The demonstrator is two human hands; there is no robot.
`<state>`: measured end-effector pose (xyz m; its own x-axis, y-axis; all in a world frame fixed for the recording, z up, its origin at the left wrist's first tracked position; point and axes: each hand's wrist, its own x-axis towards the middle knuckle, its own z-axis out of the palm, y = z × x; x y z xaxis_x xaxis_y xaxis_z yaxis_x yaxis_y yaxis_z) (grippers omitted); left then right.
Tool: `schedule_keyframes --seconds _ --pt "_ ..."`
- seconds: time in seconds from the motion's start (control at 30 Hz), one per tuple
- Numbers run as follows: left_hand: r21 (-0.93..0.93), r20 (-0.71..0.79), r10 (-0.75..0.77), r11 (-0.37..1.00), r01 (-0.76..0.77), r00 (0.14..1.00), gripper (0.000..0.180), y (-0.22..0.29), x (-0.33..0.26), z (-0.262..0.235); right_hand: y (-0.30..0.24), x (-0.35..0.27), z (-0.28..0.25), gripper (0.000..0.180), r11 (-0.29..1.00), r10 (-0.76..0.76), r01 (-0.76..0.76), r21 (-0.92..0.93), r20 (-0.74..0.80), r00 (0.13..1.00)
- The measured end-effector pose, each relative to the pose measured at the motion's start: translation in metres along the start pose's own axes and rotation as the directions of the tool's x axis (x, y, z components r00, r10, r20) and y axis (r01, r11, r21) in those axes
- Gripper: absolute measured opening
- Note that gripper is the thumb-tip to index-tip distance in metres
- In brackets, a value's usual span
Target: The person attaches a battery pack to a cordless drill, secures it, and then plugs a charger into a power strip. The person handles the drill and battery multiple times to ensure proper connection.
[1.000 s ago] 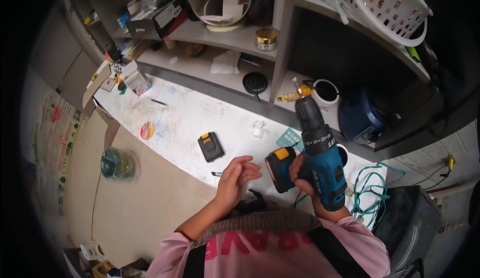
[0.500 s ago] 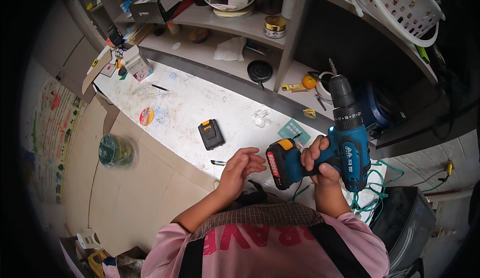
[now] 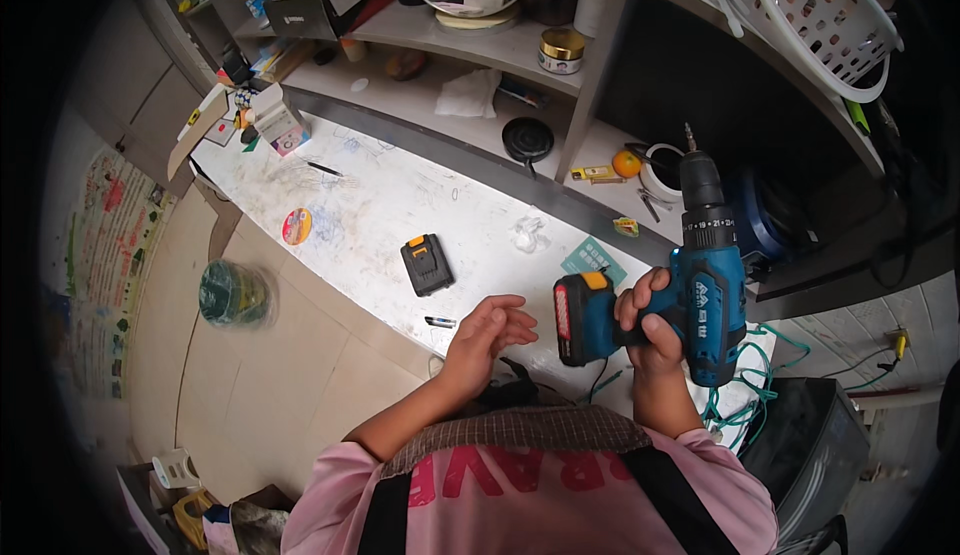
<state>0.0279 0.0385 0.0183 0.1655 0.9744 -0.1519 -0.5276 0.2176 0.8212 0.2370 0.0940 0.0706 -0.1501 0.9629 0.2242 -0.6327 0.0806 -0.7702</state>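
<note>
My right hand (image 3: 650,323) is wrapped around the grip of a blue and black cordless drill (image 3: 716,300), held above the table with a bit in its chuck pointing away from me. The battery (image 3: 573,325) at the base of its grip is black with a yellow tab and faces left. Beside it, a small distance to the left, my left hand (image 3: 488,337) holds nothing, its fingers stretched out and slightly bent. A second black battery (image 3: 428,265) with a yellow tab lies on the white table (image 3: 370,215), beyond my left hand.
A short pen (image 3: 440,322), crumpled plastic (image 3: 529,235) and a teal card (image 3: 595,261) lie on the table. Shelves behind hold an orange (image 3: 626,163), a gold-lidded jar (image 3: 561,51) and a white basket (image 3: 820,25). Green cable (image 3: 768,380) tangles at the right. A wrapped green container (image 3: 232,293) stands on the floor.
The drill has shifted slightly to the right and turned a little in my right hand's hold, its battery now farther from my left hand. My left hand has barely moved.
</note>
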Motion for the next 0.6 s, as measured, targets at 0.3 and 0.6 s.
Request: schedule_keyframes --seconds 0.3,0.6 --pt "0.013 -0.008 -0.024 1.000 0.024 1.000 0.045 -0.002 0.002 0.000 0.000 -0.002 -0.002 0.039 0.995 -0.047 0.051 -0.090 0.048 0.998" --pt "-0.009 -0.043 0.000 1.000 -0.001 0.999 0.044 0.001 0.003 -0.003 -0.001 -0.009 0.004 0.029 0.969 0.059 -0.020 -0.246 0.153 0.986"
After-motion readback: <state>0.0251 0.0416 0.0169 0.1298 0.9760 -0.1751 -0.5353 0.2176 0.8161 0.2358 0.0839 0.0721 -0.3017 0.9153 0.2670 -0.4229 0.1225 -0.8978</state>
